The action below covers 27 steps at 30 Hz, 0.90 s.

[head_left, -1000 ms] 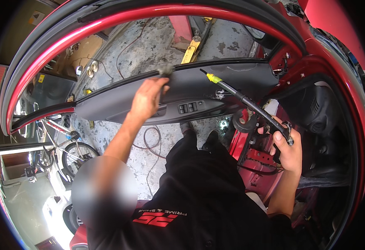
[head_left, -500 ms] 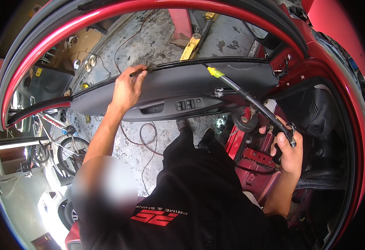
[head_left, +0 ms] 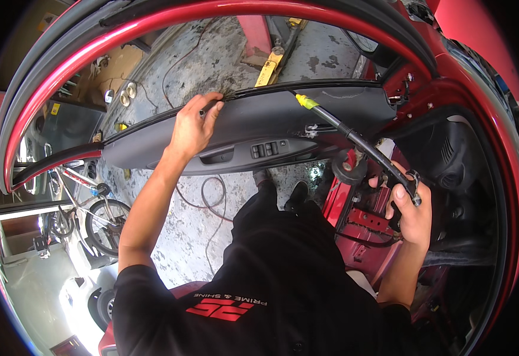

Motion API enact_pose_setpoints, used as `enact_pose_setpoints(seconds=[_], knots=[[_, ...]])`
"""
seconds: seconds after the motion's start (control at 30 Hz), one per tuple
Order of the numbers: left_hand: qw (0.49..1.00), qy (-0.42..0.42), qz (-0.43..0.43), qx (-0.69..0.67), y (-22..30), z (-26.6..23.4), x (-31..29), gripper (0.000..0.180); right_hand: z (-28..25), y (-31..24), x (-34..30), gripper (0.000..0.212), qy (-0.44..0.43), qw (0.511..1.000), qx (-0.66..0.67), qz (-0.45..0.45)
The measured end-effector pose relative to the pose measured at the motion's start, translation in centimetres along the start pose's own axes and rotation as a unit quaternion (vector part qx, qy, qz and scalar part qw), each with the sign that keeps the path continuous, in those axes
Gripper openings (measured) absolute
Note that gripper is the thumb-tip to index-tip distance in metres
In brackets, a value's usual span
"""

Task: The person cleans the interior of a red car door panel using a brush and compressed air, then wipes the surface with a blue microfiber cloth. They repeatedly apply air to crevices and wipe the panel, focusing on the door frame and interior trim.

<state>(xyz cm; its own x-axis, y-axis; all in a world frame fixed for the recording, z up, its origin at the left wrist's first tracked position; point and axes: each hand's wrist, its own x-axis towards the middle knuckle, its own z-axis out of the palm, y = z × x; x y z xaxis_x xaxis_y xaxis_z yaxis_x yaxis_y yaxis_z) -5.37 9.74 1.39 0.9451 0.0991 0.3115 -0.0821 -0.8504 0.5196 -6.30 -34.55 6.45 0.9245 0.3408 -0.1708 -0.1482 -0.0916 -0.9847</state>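
Observation:
My left hand (head_left: 193, 126) is at the window edge of the dark door panel (head_left: 342, 107), fingers closed on a small dark-handled brush (head_left: 228, 94). Its bristles point right, along the black rubber strip at the panel's edge. In my right hand (head_left: 414, 216) is a long black trigger-type spray gun (head_left: 360, 141), its wand slanting up and left across the panel. Yellow-green tape (head_left: 307, 102) wraps the wand near its tip, which lies close to the same strip. Window switches (head_left: 265, 149) and a pull handle recess (head_left: 217, 156) lie on the panel's near side.
The red door frame (head_left: 224, 22) arches over the far side. Red body metal (head_left: 366, 222) and black interior trim (head_left: 449, 154) lie on the right. A hose (head_left: 212, 199) curls on the grey floor. A bicycle (head_left: 99, 207) stands left, and a yellow lift arm (head_left: 269, 70) lies beyond the door.
My left hand has moved a little right along the strip with the brush. The right hand and spray gun hold almost the same place.

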Motion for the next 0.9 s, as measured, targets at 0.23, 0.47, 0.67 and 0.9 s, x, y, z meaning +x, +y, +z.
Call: enact_pose_setpoints(seconds=[0.23, 0.47, 0.67, 0.9], knots=[[0.995, -0.006, 0.095, 0.015, 0.3, 1.8, 0.9, 0.019, 0.2, -0.3, 0.0, 0.07, -0.007, 1.0, 0.002, 0.011], [0.991, -0.036, 0.124, 0.031, 0.3, 1.7, 0.8, 0.019, 0.4, -0.5, 0.5, 0.071, 0.01, 1.0, 0.002, -0.001], [0.993, -0.044, 0.032, 0.101, -0.7, 0.2, 0.8, 0.02, 0.6, -0.9, 0.7, 0.069, -0.013, 1.0, 0.012, 0.001], [0.98, -0.032, 0.195, 0.022, 1.1, 5.2, 1.8, 0.026, 0.7, -0.6, 0.9, 0.069, -0.01, 1.0, 0.009, -0.01]])
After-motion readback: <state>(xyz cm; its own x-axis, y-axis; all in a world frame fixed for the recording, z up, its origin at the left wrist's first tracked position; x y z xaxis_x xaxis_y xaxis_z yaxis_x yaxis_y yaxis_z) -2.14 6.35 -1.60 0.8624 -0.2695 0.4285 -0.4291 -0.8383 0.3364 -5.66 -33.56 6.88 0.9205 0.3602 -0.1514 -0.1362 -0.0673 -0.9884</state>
